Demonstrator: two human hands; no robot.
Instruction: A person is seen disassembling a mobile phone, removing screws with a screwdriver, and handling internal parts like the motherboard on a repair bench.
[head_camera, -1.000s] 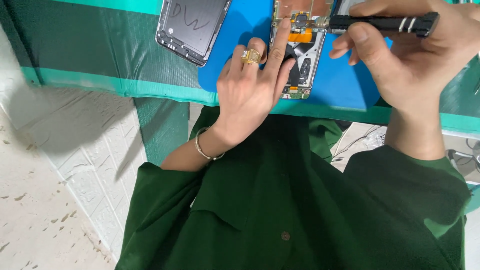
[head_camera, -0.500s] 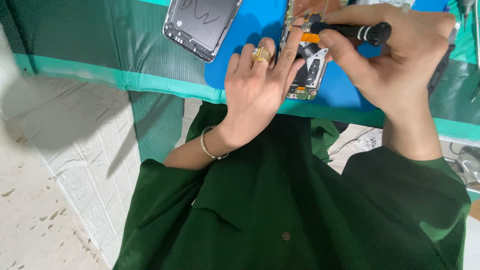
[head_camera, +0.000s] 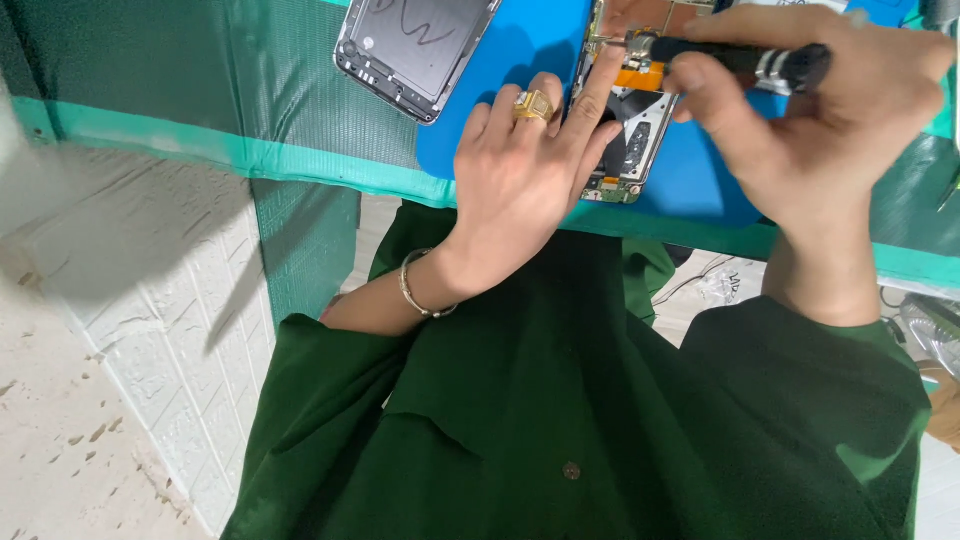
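Note:
An opened phone (head_camera: 628, 150) with bare circuit parts and an orange strip lies on a blue mat (head_camera: 520, 60). My left hand (head_camera: 520, 190), wearing a gold ring and a bracelet, presses flat on the phone's left edge with its fingers holding it down. My right hand (head_camera: 830, 120) grips a black screwdriver (head_camera: 740, 58) with silver bands. The screwdriver's tip touches the phone near the orange strip. The upper end of the phone runs out of view.
A detached phone back panel (head_camera: 415, 45) lies on the mat to the left. The mat rests on a green table cover with a teal border (head_camera: 200, 140). A white textured wall (head_camera: 150, 330) and a pale floor are below left.
My right hand swung the screwdriver from above the phone down onto it, so the tip now meets the board. The view shifted slightly; the left hand stayed on the phone.

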